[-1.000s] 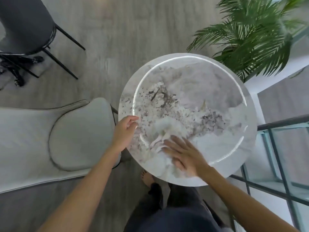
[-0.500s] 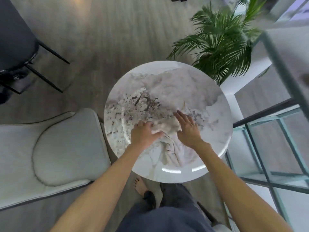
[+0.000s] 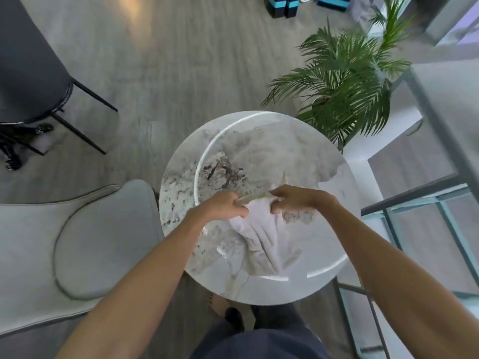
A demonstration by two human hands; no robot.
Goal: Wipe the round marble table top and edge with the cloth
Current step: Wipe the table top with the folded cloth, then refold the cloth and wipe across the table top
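So on the far left there's a dark chair (image 3: 28,81), and nearer in a pale cushioned seat (image 3: 103,242) sitting just beside the left edge of the round marble counter (image 3: 259,141). Left hand (image 3: 223,207) is over the middle of the counter, fingers (image 3: 239,203) curled tight on the far edge of the white cloth (image 3: 269,242). Right hand (image 3: 298,199) is just beside it, fingers pinched on that same edge too. The rest of the cloth trails crumpled toward the near edge of the counter. Palm plant (image 3: 347,81) off the far right edge. Looks to me like they're regathering or folding the cloth, not actually wiping. Next move probably means bunching it into a pad, pressing down, then sweeping out to the rim.
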